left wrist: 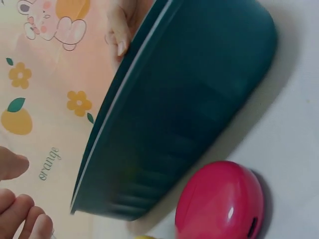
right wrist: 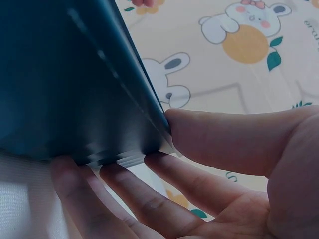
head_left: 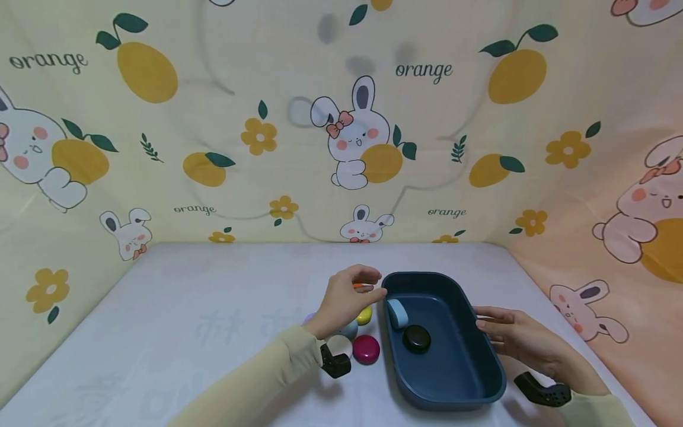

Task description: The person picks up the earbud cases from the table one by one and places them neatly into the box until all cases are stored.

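The right hand (head_left: 525,338) pinches the tub (head_left: 475,379) rim, while the left hand (head_left: 347,296), fingers curled, perhaps holds something orange; a weak pinch may tip the tub.
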`<state>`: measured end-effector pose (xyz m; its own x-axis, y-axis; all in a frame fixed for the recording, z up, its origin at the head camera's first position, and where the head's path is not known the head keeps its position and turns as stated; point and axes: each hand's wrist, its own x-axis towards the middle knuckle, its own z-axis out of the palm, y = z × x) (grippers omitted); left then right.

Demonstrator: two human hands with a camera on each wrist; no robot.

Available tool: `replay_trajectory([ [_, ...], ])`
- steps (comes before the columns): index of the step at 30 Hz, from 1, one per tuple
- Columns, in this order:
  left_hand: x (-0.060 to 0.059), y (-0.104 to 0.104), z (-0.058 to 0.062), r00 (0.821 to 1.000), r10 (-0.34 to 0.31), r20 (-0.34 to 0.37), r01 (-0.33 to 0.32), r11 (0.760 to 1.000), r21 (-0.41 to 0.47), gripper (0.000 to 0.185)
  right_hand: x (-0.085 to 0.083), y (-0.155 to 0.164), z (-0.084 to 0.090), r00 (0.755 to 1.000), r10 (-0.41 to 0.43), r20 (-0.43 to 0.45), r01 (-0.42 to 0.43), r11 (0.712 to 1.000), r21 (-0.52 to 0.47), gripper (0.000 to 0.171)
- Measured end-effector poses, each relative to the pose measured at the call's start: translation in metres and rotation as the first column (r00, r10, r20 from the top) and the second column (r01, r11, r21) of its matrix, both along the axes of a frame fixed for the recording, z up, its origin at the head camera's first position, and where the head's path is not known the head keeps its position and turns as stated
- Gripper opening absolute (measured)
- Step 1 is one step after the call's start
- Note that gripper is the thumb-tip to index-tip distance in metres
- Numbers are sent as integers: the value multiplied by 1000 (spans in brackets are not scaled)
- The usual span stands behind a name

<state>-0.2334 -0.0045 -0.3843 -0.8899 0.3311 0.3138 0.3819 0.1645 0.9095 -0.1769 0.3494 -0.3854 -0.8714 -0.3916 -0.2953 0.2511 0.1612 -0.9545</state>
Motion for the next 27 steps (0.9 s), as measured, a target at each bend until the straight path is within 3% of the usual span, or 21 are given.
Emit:
replay_trajectory([
  [12, 14, -29, 3, 1000, 5, 6, -5, 999, -34, 34, -3, 1, -3, 1000, -6, 18, 5, 1000, 14, 67],
  [27, 23, -52, -5, 997, 44, 62, -41, 997, -62, 39, -2, 0, -2, 1000, 8, 13, -8, 1000, 4, 68],
])
